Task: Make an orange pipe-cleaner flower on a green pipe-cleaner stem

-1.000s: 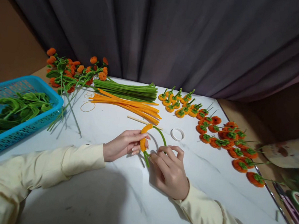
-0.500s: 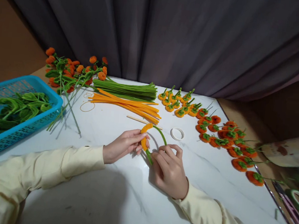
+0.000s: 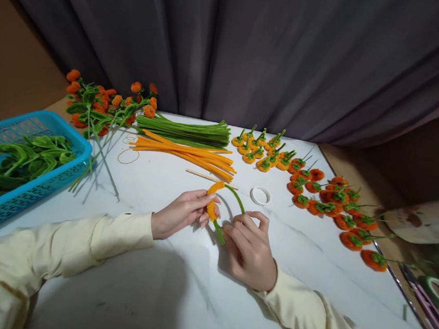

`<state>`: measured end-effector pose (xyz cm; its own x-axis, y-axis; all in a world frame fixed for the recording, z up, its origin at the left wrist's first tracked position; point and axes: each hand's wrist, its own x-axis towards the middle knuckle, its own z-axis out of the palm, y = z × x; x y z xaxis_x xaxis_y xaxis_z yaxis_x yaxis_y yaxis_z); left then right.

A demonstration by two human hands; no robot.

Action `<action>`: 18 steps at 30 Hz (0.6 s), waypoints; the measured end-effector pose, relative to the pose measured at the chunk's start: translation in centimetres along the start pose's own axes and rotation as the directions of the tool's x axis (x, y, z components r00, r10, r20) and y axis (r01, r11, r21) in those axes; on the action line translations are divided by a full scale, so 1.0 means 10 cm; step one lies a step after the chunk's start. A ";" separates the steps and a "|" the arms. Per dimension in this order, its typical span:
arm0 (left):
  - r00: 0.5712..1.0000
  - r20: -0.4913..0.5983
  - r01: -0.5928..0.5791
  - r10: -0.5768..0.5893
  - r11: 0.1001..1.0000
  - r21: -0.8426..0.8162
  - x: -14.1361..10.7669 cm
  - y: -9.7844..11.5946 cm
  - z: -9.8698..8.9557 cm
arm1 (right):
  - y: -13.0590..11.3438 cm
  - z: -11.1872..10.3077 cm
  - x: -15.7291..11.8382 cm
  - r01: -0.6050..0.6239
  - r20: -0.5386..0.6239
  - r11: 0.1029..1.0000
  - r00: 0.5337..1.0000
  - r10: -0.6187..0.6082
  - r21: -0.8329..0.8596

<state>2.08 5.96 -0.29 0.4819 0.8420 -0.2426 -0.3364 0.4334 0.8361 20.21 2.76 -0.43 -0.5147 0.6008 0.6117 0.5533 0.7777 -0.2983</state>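
An orange fuzzy coil (image 3: 212,212) sits between the thumb and fingers of my left hand (image 3: 185,212), near the middle of the table. A green pipe cleaner (image 3: 236,195) runs out of the coil's top and arches down to my right hand (image 3: 250,251). Its other green end (image 3: 219,232) pokes out below the coil, beside the right fingertips. My right hand is curled, pinching the arched green stem; the exact contact is partly hidden by its fingers.
Green stems (image 3: 184,131) and orange stems (image 3: 189,156) lie behind my hands, with a stick (image 3: 204,176) and white ring (image 3: 260,195). A blue basket (image 3: 41,174) is left; yellow (image 3: 264,164) and orange flower heads (image 3: 351,241) spread right.
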 end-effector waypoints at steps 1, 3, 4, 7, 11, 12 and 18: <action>1.000 0.001 0.001 -0.001 1.000 0.001 0.00 0.00 0.00 | 0.00 0.00 0.00 -0.002 -0.003 1.000 1.000 0.002 -0.002; 1.000 0.001 0.004 -0.004 1.000 0.006 0.00 0.00 -0.01 | 0.00 0.00 0.00 -0.004 -0.012 1.000 1.000 0.004 -0.007; 1.000 0.001 0.005 -0.005 1.000 0.007 0.00 0.00 -0.01 | 0.00 0.00 -0.01 -0.005 -0.017 1.000 1.000 0.005 -0.009; 1.000 -0.001 0.005 -0.005 1.000 0.006 0.00 0.00 -0.02 | 0.00 0.00 -0.01 -0.006 -0.021 1.000 1.000 0.006 -0.014; 1.000 -0.011 0.009 -0.009 1.000 0.024 -0.01 0.00 0.00 | 0.00 0.01 0.00 -0.005 -0.016 1.000 1.000 0.005 -0.015; 1.000 -0.015 0.012 -0.011 0.999 0.031 -0.02 0.01 0.01 | 0.00 0.01 0.00 -0.008 -0.014 1.000 1.000 0.008 -0.018; 1.000 0.004 0.009 -0.009 0.999 0.048 -0.05 0.00 0.07 | -0.01 0.02 0.01 -0.031 -0.025 0.998 0.999 0.029 -0.060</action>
<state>2.41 5.34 0.20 0.4877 0.8369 -0.2484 -0.2932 0.4250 0.8564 19.93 2.78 -0.46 -0.4817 0.6184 0.6209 0.6074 0.7463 -0.2721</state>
